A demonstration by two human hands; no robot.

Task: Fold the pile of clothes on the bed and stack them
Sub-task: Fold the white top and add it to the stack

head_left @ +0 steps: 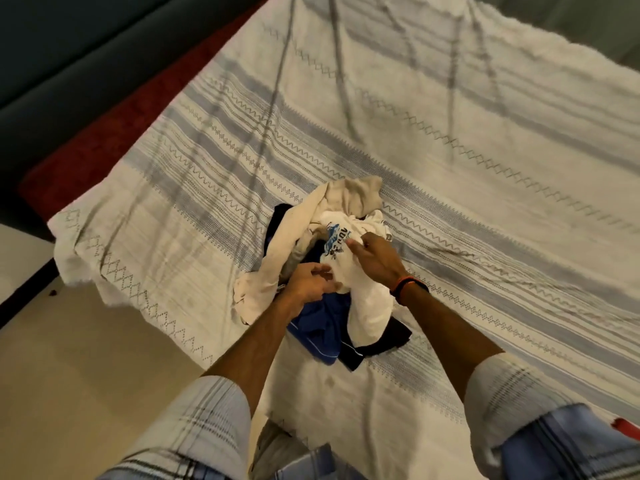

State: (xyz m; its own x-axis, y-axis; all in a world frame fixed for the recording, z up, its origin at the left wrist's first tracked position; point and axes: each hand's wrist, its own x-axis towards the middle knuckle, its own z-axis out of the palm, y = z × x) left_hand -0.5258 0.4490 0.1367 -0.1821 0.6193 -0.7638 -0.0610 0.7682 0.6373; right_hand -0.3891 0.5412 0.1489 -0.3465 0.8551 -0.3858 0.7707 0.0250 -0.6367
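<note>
Where the pile of crumpled clothes (325, 268) lies near the front edge of the bed (450, 140), on its cream bedspread with grey-blue woven stripes, I see both hands upon it. My left hand (308, 284) has its fingers curled into cloth at the near-left side; my right hand (375, 256) pinches the white printed T-shirt (360, 282). A blue garment (318, 327) lies nearest me.

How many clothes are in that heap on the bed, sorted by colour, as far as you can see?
White printed T-shirt: 1
Beige garments: at least 1, possibly 2
Blue garment: 1
Dark navy garments: at least 1
Total: at least 4 in the pile; tangled layers hide any more.
</note>
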